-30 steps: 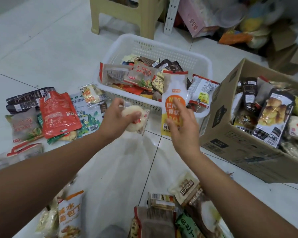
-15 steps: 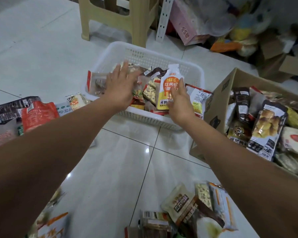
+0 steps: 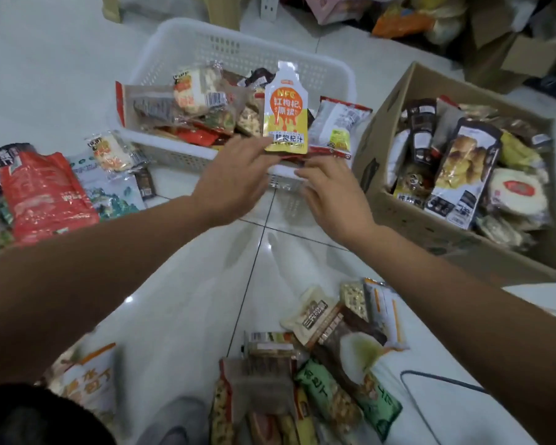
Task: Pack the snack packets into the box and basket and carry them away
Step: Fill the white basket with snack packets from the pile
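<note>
Looking down, head view: relaxed, empty left hand (image 3: 235, 181) and right hand (image 3: 334, 194) hover at the near rim of the white plastic basket (image 3: 180, 155), just below the orange-and-yellow juice pouch (image 3: 286, 114) propped inside (placing seemingly finished). Next, probably gathering the loose floor packets (image 3: 344, 348).

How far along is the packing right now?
Done: basket and box look well filled, the juice pouch upright in the basket. In hand: nothing; left hand and right hand hover open by its front rim. Left: floor packets at left and near the camera, then carrying.
</note>
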